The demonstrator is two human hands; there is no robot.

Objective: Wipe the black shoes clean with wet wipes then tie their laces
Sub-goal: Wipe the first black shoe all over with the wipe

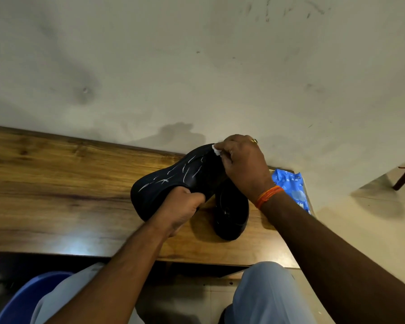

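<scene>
Above the wooden surface (56, 183), a black shoe (173, 181) is being held off the boards, turned so its smooth dark sole, scored with pale scuff lines, is facing up. The left hand (185, 206) is gripping it along the near edge, fingers curled round the rim. The right hand (241, 160) is pinching a small crumpled white wet wipe (216, 149) against the far end of that shoe; only a corner of the wipe is showing past the fingers. A gold ring is sitting on one finger, and orange thread bands (268, 196) are circling the right wrist.

Below the raised shoe, a second black shoe (232, 213) is lying on the surface, glossy and rounded, partly hidden by the right forearm. A blue soft-plastic wipes packet (292, 188) is resting at the far right corner of the surface, beside the wall; whether it is open cannot be told. The wood is showing streaked brown grain with a shiny glare patch near the front edge. Pale trouser knees and a blue plastic seat (28, 298) are showing below.
</scene>
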